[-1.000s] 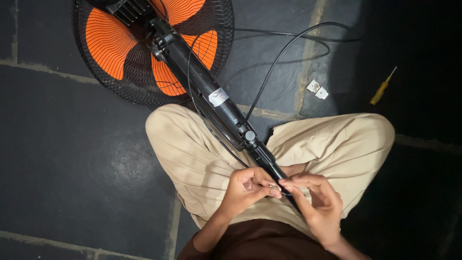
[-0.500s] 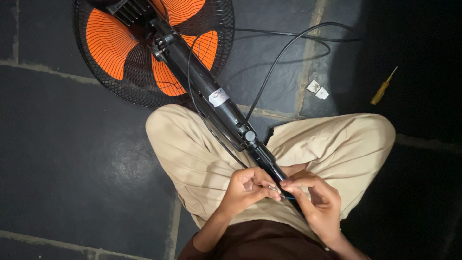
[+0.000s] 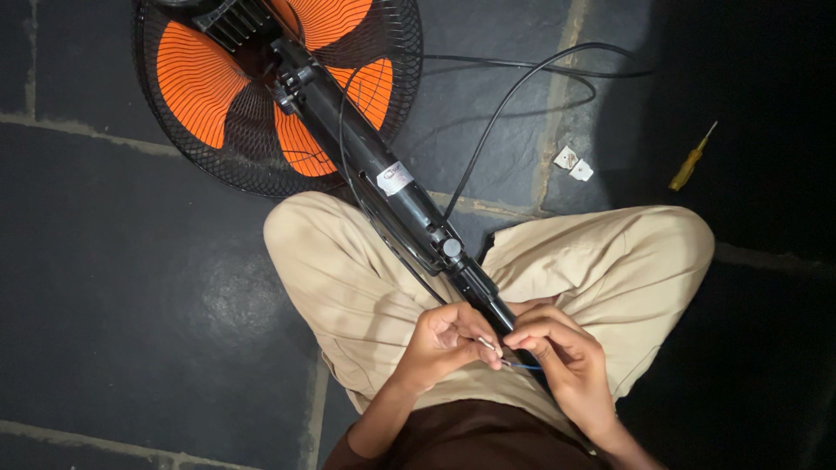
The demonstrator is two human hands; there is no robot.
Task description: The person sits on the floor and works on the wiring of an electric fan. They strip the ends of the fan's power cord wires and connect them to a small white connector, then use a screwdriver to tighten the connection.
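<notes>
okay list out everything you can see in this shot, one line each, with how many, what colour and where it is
pedestal fan: one, orange blades behind a black wire grille, lying on the floor at top left
fan pole: one, black, running from the fan head down across the lap
thin wires: a few, one blue, ends pinched between both hands
power cord: one, black, looping over the floor at top centre
small plastic pieces: two, white, on the floor right of centre
screwdriver: one, yellow handle, on the floor at upper right
floor: dark grey stone tiles with pale joints
trousers: beige, legs crossed
left hand: pinching the wire ends
right hand: pinching the wire ends
</notes>
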